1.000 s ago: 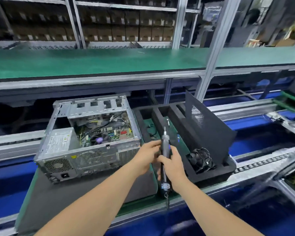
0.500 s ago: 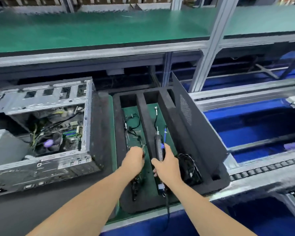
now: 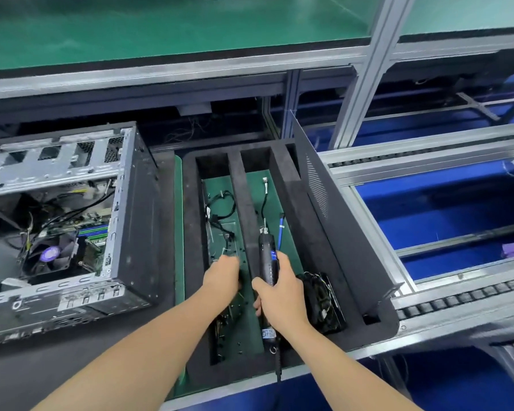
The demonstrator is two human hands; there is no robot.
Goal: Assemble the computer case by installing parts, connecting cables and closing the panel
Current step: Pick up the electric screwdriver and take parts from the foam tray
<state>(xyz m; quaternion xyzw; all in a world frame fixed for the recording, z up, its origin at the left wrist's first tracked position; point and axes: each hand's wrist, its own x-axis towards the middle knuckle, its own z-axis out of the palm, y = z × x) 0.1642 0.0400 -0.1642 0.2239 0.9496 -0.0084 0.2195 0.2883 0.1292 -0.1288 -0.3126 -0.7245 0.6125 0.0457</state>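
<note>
**Case open, panel off: most of the work lies ahead**

We judge the job far from finished. The computer case point(image 3: 57, 161) lies open at the left, its board and cooler point(image 3: 51, 256) exposed. The side panel point(image 3: 339, 226) leans in the right slot of the foam tray point(image 3: 192, 232), well apart from the case. A loose fan point(image 3: 324, 304) and cables point(image 3: 220, 203) wait in the tray. Our right hand point(image 3: 279, 295) wraps its fingers round the electric screwdriver point(image 3: 267, 250). Our left hand point(image 3: 223, 277) dips into the left compartment, fingers curled downward; we cannot tell whether they pinch anything.
</note>
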